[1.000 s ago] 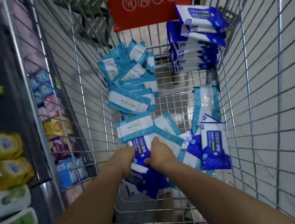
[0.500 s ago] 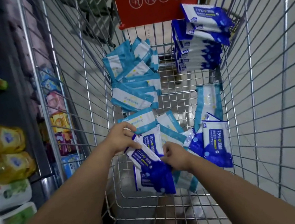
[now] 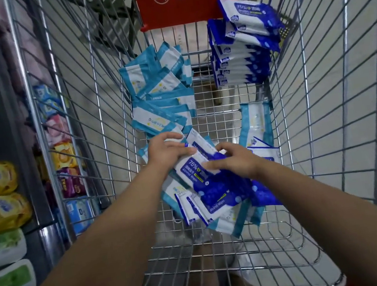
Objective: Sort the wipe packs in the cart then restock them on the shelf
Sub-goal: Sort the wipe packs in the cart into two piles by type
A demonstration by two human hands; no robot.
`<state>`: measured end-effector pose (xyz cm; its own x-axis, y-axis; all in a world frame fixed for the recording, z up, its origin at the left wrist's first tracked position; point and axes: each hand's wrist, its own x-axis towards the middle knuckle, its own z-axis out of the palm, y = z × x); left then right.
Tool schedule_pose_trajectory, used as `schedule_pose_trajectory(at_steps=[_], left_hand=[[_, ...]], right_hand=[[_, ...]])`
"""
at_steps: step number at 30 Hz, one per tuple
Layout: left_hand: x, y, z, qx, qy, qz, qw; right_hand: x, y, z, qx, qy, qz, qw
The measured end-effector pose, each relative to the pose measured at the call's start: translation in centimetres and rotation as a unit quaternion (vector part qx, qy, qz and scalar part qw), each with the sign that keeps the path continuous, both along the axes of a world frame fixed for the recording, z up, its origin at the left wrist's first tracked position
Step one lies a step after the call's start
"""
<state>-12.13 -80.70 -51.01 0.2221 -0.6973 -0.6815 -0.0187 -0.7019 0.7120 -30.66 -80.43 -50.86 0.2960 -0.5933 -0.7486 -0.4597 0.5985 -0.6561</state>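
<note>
Sorting advances: dark-blue alcohol pack [image 3: 193, 170], newly raised off the near mixed heap [image 3: 235, 222] in the cart [image 3: 310, 87], sits between left hand [image 3: 167, 150], fingers laid straight across its far end, and right hand [image 3: 236, 161], fingers curled gripping it, presumably bound for the far-right stack [image 3: 241, 61].

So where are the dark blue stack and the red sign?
dark blue stack [image 3: 242, 69]: head view, on the stack's near side.
red sign [image 3: 190, 9]: head view, on its blank lower middle.
</note>
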Motion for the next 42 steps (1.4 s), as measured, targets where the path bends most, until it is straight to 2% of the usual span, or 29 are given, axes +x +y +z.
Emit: schedule_pose_trajectory(at_steps=[3,8,12,17,19,21,23,26,29,32,36,37,40,42], left_hand=[[-0.8,-0.4,-0.8,0.007,-0.001,-0.018,1.000],[0.1,-0.7,-1.1,0.069,0.004,-0.240,0.968],[0.3,-0.5,-0.7,0.054,-0.013,-0.296,0.954],[1.6,-0.2,-1.6,0.050,-0.045,-0.256,0.964],[2.5,-0.1,-1.7,0.058,-0.038,-0.209,0.975],[3.1,-0.1,-1.5,0.071,0.011,-0.128,0.989],[3.5,-0.1,-1.2,0.076,0.064,-0.056,0.993],[3.4,-0.9,0.0,0.063,0.113,0.007,0.992],[3.3,-3.5,2.0,0.027,0.151,0.067,0.986],[3.0,-6.9,4.5,-0.017,0.102,0.078,0.992],[2.3,-10.4,7.5,-0.084,0.003,0.034,0.996],[2.2,-11.2,8.0,-0.087,0.013,0.018,0.996],[1.3,-13.4,9.6,-0.063,0.135,-0.069,0.986],[-0.3,-14.9,10.5,-0.074,0.195,-0.088,0.974]], right_hand=[[0.0,0.5,-0.4,-0.055,0.038,0.066,0.996],[-1.0,0.7,-1.3,-0.049,0.009,0.058,0.997],[-1.0,0.2,-1.5,-0.047,0.002,0.054,0.997],[-2.1,0.1,-2.1,0.028,0.008,-0.060,0.998],[-2.8,0.2,-2.2,0.013,0.102,0.050,0.993],[-2.8,0.4,-2.0,0.000,0.193,0.169,0.967],[-2.4,0.1,-1.6,0.002,0.202,0.179,0.963],[-2.2,-1.2,-0.3,-0.005,0.112,0.031,0.993],[-2.6,-4.3,2.0,-0.078,0.045,-0.132,0.987],[-3.1,-7.6,5.3,-0.078,-0.056,-0.237,0.967],[-3.9,-10.7,8.5,-0.039,-0.134,-0.282,0.949],[-4.0,-11.4,8.9,-0.037,-0.155,-0.293,0.943],[-3.4,-13.0,9.6,-0.067,-0.225,-0.354,0.905],[-2.7,-14.1,9.6,-0.082,-0.217,-0.396,0.888]])
